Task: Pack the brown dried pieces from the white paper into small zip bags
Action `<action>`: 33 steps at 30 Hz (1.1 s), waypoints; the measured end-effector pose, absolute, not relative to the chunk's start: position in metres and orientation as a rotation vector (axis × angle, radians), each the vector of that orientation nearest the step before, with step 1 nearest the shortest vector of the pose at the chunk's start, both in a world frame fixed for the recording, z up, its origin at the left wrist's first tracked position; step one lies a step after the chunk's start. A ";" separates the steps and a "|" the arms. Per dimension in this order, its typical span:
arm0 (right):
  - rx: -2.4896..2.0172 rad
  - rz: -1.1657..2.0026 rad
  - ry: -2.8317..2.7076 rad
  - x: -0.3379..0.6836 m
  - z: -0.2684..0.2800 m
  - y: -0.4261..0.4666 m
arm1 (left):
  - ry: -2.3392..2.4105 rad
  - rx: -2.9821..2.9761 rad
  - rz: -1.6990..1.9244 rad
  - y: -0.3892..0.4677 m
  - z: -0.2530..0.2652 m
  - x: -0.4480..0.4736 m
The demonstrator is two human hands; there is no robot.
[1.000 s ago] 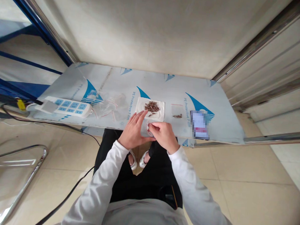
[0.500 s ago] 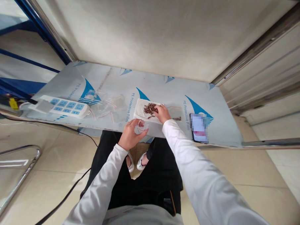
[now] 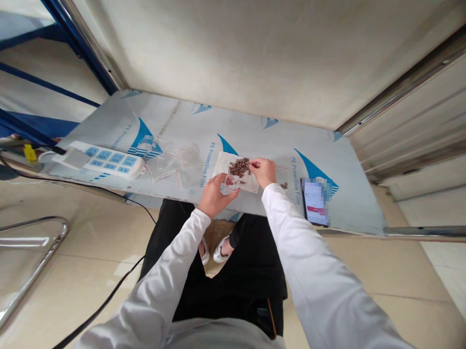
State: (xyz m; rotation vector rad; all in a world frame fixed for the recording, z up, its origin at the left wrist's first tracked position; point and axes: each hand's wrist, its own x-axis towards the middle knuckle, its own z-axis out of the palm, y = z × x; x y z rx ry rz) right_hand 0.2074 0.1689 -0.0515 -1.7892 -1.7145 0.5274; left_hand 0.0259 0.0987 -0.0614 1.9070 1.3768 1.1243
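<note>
"While a small clear bag (image 3: 230,183) is held by the left hand (image 3: 214,196), where is the right hand (image 3: 265,173) placed?"

"It is placed at the right edge of a pile of brown pieces (image 3: 238,167). Its fingertips are drawn together there; whether a piece is pinched between them cannot be told."

"And how is the left hand shaped?"

"Its thumb and fingers are curved apart, and the bag is gripped between them, over the near left part of a white pad (image 3: 252,185)."

"Where is the pile set?"

"It is heaped on the pad, which is laid near the front edge of the table (image 3: 243,127)."

"What is seen to either side?"

"On the right, a second bag (image 3: 282,173) is partly hidden by the right hand, and a phone (image 3: 315,203) is laid farther out. On the left, loose clear bags (image 3: 175,161) are scattered beside a power strip (image 3: 109,161)."
</note>
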 end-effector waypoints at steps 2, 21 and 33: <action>-1.669 0.582 -1.689 0.202 -0.029 0.150 | 1.361 1.897 1.153 0.101 -0.060 0.030; -1.274 0.864 -2.072 0.200 0.032 0.122 | 1.325 1.792 1.390 0.100 -0.055 0.057; -1.614 0.631 -2.217 0.204 -0.076 0.150 | 1.278 1.760 1.464 0.093 -0.054 0.030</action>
